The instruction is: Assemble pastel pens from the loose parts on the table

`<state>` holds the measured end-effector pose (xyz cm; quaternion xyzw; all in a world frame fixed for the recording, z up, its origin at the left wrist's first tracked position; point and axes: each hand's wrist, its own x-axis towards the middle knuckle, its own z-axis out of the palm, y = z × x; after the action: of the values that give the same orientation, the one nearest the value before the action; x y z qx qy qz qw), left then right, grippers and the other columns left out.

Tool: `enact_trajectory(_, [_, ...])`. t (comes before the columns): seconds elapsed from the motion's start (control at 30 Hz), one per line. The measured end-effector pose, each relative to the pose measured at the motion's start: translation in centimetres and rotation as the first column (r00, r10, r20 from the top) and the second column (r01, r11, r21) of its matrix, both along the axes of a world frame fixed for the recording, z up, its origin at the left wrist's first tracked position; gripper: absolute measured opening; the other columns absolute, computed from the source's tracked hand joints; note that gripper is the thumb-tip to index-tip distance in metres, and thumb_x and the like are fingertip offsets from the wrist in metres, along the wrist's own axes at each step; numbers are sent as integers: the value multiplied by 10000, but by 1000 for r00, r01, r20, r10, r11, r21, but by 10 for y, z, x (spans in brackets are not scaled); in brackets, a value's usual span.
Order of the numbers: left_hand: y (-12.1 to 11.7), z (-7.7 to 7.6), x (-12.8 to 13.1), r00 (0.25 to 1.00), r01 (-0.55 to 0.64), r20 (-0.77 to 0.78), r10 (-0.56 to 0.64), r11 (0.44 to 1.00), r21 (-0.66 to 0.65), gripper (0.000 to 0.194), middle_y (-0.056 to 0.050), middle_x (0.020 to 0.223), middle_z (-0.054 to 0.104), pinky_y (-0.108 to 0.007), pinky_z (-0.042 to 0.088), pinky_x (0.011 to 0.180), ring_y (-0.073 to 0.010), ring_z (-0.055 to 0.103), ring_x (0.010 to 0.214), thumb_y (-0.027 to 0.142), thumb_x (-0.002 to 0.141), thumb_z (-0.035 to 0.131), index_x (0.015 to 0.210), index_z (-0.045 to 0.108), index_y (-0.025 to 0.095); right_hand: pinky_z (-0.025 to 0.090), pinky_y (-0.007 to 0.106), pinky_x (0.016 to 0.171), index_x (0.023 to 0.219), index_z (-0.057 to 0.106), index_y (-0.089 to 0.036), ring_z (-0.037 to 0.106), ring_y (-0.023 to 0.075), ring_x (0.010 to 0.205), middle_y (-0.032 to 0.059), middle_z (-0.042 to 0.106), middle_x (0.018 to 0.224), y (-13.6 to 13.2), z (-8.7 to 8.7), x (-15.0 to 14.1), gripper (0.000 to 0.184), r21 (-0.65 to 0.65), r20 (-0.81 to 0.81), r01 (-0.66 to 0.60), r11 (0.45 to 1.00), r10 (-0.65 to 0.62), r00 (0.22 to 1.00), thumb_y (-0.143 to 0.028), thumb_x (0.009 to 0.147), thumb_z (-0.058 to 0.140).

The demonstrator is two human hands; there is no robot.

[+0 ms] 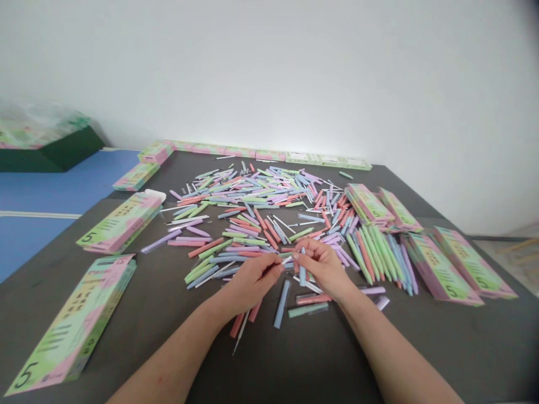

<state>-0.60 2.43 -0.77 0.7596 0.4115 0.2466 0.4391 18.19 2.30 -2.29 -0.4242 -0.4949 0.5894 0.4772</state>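
Over the near edge of a heap of pastel pen parts, my two hands meet. My left hand pinches a thin white pen refill, its end pointing toward the other hand. In my right hand, a light-blue pen barrel stands roughly upright between thumb and fingers. Just below them lie a blue barrel, a green one and a red one. Under my left wrist a white refill rests beside red barrels. Whether the refill touches the blue barrel I cannot tell.
A row of pens lies sorted by colour at right. Printed boxes stand around the dark table: several at right, a long one at near left, others along the back. A green bin sits at far left.
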Motion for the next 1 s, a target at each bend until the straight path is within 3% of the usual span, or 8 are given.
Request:
enact_trajectory(0.13, [1, 1, 0, 1000, 17, 10, -17, 1000, -23, 220, 24, 639, 532, -242, 366, 593, -137, 489, 625, 309, 911, 436, 845, 595, 171, 353, 165, 329, 760, 596, -176, 436, 57, 315, -48, 622, 498, 1, -1, -2, 231, -24, 12, 2, 1000, -1, 1000, -361, 729, 731])
enact_trajectory(0.27, [2, -3, 0, 998, -23, 58, 31, 990, -140, 233, 51, 567, 475, -231, 351, 515, -110, 447, 503, 333, 924, 413, 819, 551, 177, 353, 158, 334, 820, 632, -163, 453, 51, 343, -31, 638, 554, 4, -2, -1, 254, -35, -32, 12, 999, -13, 999, -383, 737, 727])
enact_trajectory(0.5, [7, -7, -1, 975, -121, 149, 163, 958, -260, 277, 77, 468, 463, -209, 356, 449, -89, 453, 394, 377, 934, 389, 731, 447, 197, 331, 161, 335, 885, 641, -147, 473, 69, 428, 1, 637, 634, 17, 1, 17, 243, -251, -166, 226, 941, -272, 948, -347, 749, 669])
enact_trajectory(0.7, [7, -9, 0, 966, -129, 176, 188, 944, -302, 281, 78, 453, 465, -199, 372, 432, -88, 473, 382, 392, 915, 412, 723, 460, 193, 343, 180, 391, 933, 624, -150, 474, 74, 480, -21, 614, 660, 17, -1, 22, 315, -248, -139, 124, 961, -162, 977, -225, 640, 712])
enact_trajectory(0.87, [8, -12, 3, 938, -111, 257, 232, 905, -411, 250, 39, 601, 549, -193, 408, 420, -85, 538, 423, 385, 888, 436, 758, 486, 177, 334, 165, 426, 900, 578, -175, 469, 67, 498, -56, 572, 591, 14, -7, 16, 324, -139, 2, 33, 990, -33, 999, -289, 666, 772])
enact_trajectory(1.0, [6, -7, 5, 919, -61, 312, 242, 867, -495, 209, 17, 682, 577, -206, 459, 471, -93, 578, 482, 363, 888, 452, 844, 509, 167, 425, 188, 496, 822, 582, -166, 536, 82, 555, -26, 600, 649, 11, -6, 10, 237, -149, -68, -50, 988, 40, 997, -288, 702, 746])
